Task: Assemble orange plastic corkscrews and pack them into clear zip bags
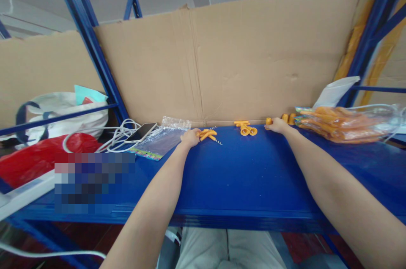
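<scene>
My left hand (190,138) is at the back of the blue shelf, its fingers closed on the end of an orange corkscrew piece in a small pile of orange corkscrew pieces (207,134). Metal spirals stick out of the pile to the right. My right hand (276,126) reaches to the back right, fingers closed around a short orange cylinder (268,121). Several similar orange cylinders (285,118) stand just right of that hand. Between my hands lie orange T-shaped handles (241,123) and two orange cone-shaped pieces (248,131) with their openings toward me.
A clear bag of orange parts (345,123) lies at the right. At left are a flat plastic bag (158,144), a phone (141,132), white cables (119,133), a red bag (47,155) and a white cloth bag (63,112). Cardboard (253,57) walls the back.
</scene>
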`<state>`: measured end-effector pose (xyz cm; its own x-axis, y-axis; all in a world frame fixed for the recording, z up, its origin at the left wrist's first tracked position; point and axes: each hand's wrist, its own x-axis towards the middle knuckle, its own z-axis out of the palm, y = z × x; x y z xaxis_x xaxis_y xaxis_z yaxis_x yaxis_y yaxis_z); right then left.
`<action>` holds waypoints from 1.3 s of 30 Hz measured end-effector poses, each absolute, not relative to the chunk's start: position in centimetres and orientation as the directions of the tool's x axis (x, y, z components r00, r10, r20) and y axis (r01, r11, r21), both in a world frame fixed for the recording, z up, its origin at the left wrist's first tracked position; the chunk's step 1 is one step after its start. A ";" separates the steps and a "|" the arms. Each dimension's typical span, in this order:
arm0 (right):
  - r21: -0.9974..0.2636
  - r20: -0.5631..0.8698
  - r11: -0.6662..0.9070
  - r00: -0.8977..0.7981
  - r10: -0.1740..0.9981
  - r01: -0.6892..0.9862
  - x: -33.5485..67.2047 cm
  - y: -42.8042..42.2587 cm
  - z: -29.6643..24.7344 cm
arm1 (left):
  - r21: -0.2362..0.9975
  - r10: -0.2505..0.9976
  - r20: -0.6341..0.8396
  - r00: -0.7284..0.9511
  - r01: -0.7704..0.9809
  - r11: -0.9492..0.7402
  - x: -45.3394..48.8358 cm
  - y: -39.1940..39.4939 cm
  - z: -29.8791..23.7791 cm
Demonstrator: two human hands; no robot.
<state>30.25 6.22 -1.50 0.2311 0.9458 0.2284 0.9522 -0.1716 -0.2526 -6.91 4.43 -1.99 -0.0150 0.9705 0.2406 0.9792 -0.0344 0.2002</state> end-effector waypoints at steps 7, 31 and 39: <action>-0.171 0.322 -0.114 0.165 0.932 0.979 28.4 6.2 -0.1 | 0.224 0.973 0.226 -0.048 0.975 -0.003 -6.8 4.3 -1.9; -0.116 0.398 0.296 -0.229 0.888 0.948 24.7 -1.0 0.0 | 0.643 0.875 0.344 0.340 0.594 -0.483 -2.0 3.0 -2.3; -0.125 0.399 0.330 -0.257 0.880 0.936 24.6 -0.8 -0.2 | 0.544 0.848 0.454 0.274 0.669 -0.507 -1.8 4.6 -3.7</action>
